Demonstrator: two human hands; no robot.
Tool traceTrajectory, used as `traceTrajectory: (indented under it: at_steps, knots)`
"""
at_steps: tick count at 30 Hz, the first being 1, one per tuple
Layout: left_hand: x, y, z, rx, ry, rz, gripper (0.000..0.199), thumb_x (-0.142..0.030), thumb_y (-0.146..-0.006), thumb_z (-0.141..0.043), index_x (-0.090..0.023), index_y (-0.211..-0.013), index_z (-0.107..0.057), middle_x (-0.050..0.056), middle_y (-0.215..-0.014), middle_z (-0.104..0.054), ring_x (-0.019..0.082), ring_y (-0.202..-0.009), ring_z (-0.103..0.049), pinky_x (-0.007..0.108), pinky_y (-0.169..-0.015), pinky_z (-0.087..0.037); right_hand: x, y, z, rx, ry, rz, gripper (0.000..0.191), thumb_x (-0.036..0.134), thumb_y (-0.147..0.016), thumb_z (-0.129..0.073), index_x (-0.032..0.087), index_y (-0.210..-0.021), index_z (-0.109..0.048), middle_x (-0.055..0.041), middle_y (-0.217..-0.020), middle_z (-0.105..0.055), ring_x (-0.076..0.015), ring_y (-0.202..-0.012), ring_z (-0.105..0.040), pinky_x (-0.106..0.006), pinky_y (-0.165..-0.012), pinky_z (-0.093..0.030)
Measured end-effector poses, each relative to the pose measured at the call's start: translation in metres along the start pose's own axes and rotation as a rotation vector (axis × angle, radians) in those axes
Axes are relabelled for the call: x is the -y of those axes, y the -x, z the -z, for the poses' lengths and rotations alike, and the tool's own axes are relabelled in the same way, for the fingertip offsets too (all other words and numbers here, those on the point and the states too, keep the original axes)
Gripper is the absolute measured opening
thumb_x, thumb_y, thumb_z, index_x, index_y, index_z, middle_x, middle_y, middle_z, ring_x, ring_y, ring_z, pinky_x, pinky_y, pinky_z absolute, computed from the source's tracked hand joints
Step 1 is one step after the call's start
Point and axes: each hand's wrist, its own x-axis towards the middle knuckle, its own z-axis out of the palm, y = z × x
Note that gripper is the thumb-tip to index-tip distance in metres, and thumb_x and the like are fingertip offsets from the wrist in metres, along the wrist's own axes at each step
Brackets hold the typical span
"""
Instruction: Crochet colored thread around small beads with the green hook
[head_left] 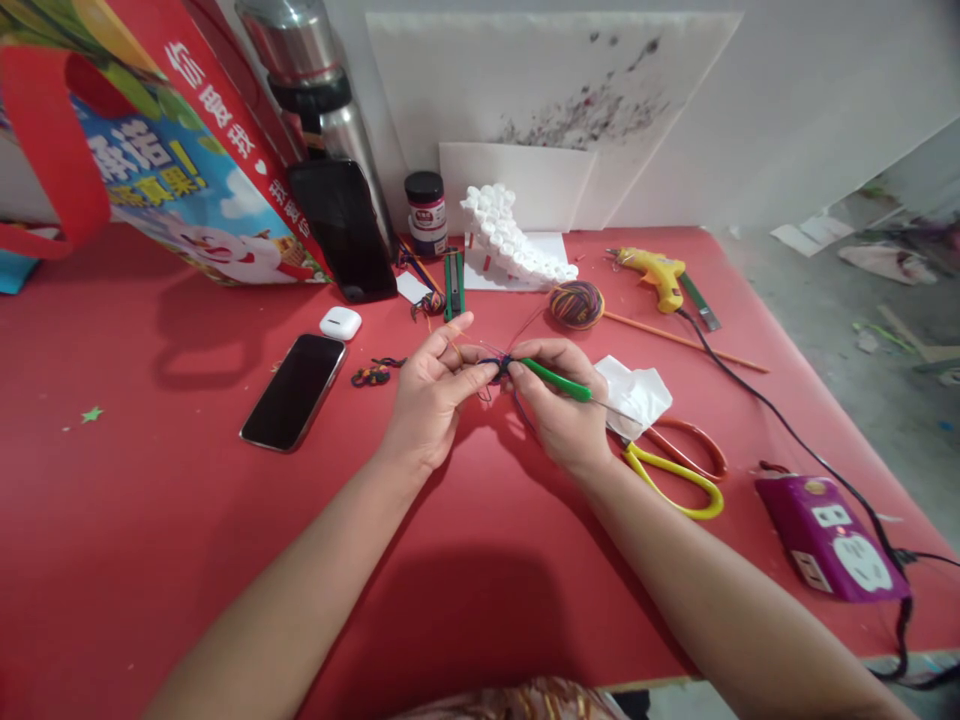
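Observation:
Between my two hands is a small dark piece of yarn work (498, 370). My left hand (437, 392) pinches its left side between thumb and fingers, with yarn strands running over the fingers. My right hand (561, 400) is closed around a green-handled crochet hook (559, 380), its thin metal shaft pointing out to the right; the thumb and index finger also press on the yarn work. A multicoloured ball of yarn (576, 304) lies beyond my right hand. To the left of my left hand is a small crocheted yarn piece (371, 375).
Scissors (675, 465) and crumpled white paper (636, 395) lie beside my right hand. Further right are a yellow glue gun (652, 275), its cord and a purple power strip (832, 540). A phone (295, 392) lies left; another phone (345, 230) leans upright behind. A utility knife (454, 285) lies ahead.

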Motion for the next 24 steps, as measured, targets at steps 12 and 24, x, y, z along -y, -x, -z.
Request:
traceTrajectory:
  at_steps: [12,24]
  knots:
    - [0.000,-0.002,0.000,-0.038,-0.043,-0.050,0.086,-0.011,-0.057,-0.099,-0.017,-0.135,-0.064,-0.007,-0.080,-0.073,0.011,-0.070,-0.069,0.025,-0.070,-0.057,-0.003,0.002,0.000,0.066,-0.055,-0.039,0.015,0.028,-0.087,-0.085,0.024,-0.095,-0.074,0.0017,-0.080,-0.080,-0.0152,-0.069,-0.077,-0.030,-0.072,-0.067]
    - [-0.007,-0.007,0.007,-0.064,-0.070,-0.082,0.080,-0.007,-0.066,-0.091,-0.018,-0.140,-0.064,-0.006,-0.080,-0.074,0.010,-0.077,-0.070,0.024,-0.079,-0.056,-0.005,-0.003,0.014,0.130,0.135,0.137,0.013,0.034,-0.100,-0.075,0.024,-0.107,-0.076,0.0006,-0.081,-0.078,-0.0140,-0.065,-0.072,-0.028,-0.064,-0.060]
